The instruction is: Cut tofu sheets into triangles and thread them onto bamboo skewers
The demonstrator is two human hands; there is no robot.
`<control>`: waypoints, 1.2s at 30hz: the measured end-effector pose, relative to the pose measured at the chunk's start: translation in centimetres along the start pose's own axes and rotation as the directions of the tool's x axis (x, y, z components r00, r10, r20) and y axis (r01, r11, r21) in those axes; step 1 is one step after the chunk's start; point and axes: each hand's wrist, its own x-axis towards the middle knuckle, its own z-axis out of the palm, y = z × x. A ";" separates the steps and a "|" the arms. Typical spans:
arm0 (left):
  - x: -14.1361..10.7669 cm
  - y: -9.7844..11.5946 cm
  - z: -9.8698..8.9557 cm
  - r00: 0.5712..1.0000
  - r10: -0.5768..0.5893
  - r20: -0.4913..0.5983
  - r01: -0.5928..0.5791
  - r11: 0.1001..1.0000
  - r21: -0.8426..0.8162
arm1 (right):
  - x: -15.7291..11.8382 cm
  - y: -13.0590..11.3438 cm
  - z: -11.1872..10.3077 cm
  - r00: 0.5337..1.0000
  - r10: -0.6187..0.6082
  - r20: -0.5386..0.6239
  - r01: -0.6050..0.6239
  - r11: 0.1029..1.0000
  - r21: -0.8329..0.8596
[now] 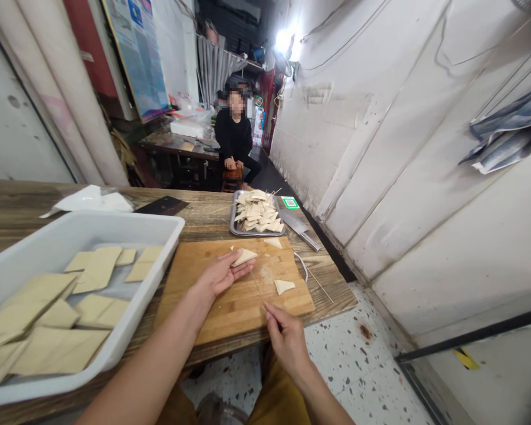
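My left hand (223, 271) holds a pale triangular piece of tofu sheet (245, 257) between thumb and fingers, above the wooden cutting board (190, 307). In my right hand (287, 333), thumb and finger pinch the lower end of a thin wooden skewer (257, 285). Its upper end reaches to my left fingers, by the tofu piece; whether the tip is inside the piece I cannot tell. One loose triangular piece (284, 287) lies on the board to the right, and another piece (273, 242) lies at its far edge.
A metal tray (233, 221) piled with skewered pieces stands behind the board, beside a cleaver (301, 230). At left is a white tub (128, 348) of tofu sheets. A loose skewer (320, 285) lies at right. A phone (163, 205) lies behind the tub. A person (233, 136) sits beyond the table.
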 end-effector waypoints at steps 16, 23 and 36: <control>-0.3 -0.2 0.0 0.998 0.017 0.059 -0.023 0.995 0.097 | 0.7 -0.7 -0.3 1.000 -0.014 0.023 0.016 0.997 -0.073; -0.6 -0.3 0.2 0.994 0.000 0.106 -0.014 0.991 0.130 | 1.1 -0.9 -0.5 0.999 -0.016 0.032 0.018 0.997 -0.072; -0.9 -0.8 0.7 0.986 0.112 0.125 -0.112 0.994 -0.003 | 1.4 -1.4 0.3 1.000 0.009 0.024 -0.008 0.999 -0.040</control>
